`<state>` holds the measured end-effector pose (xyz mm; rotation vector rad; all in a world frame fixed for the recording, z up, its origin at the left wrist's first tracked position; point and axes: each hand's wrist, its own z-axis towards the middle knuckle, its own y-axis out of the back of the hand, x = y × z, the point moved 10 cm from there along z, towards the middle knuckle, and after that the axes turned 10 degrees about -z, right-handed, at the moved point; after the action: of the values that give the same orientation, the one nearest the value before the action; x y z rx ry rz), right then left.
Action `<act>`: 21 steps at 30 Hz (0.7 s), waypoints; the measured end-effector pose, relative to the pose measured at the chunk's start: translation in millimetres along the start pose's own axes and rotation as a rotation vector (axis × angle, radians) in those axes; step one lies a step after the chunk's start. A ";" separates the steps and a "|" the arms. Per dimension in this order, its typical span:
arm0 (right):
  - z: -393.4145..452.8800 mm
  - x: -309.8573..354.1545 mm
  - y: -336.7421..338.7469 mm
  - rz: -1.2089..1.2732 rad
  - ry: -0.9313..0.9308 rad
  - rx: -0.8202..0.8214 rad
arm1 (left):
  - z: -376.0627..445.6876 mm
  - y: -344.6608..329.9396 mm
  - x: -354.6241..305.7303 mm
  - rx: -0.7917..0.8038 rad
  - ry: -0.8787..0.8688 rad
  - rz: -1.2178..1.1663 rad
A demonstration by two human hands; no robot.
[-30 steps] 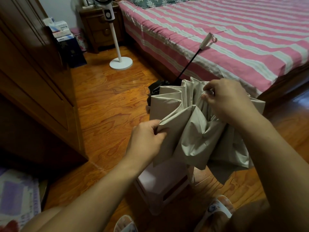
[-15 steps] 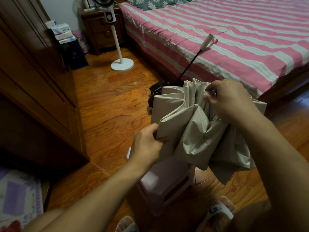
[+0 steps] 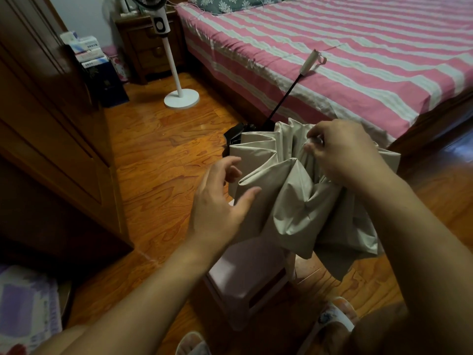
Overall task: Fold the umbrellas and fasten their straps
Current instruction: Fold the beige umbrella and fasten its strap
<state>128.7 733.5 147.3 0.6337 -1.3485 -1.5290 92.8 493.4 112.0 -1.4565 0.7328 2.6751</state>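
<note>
umbrella [image 3: 294, 201]: beige canopy, black shaft, whitish handle
bedspread [image 3: 358, 60]: pink and white stripes
pillow [image 3: 230, 2]: grey-green, pale leaf print
floor [image 3: 158, 155]: orange-brown wood grain
fan [image 3: 176, 80]: white pole and base
stool [image 3: 245, 278]: pale pink
wardrobe [image 3: 51, 124]: dark brown wood

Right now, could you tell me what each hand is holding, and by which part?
The right hand pinches the umbrella by gathered canopy folds near its top. The left hand holds nothing, its fingers spread beside the fabric.

We see umbrella [image 3: 294, 201] above stool [image 3: 245, 278], bed [image 3: 358, 60] behind it, fan [image 3: 176, 73] behind-left, wardrobe [image 3: 51, 137] far left.
</note>
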 end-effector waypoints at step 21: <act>-3.4 12.4 4.7 0.065 0.075 0.092 | 19.6 42.0 1.8 0.016 -0.022 0.047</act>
<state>128.1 721.3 153.5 0.6918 -1.3751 -1.3841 66.9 463.6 136.1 -1.4210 0.7955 2.7084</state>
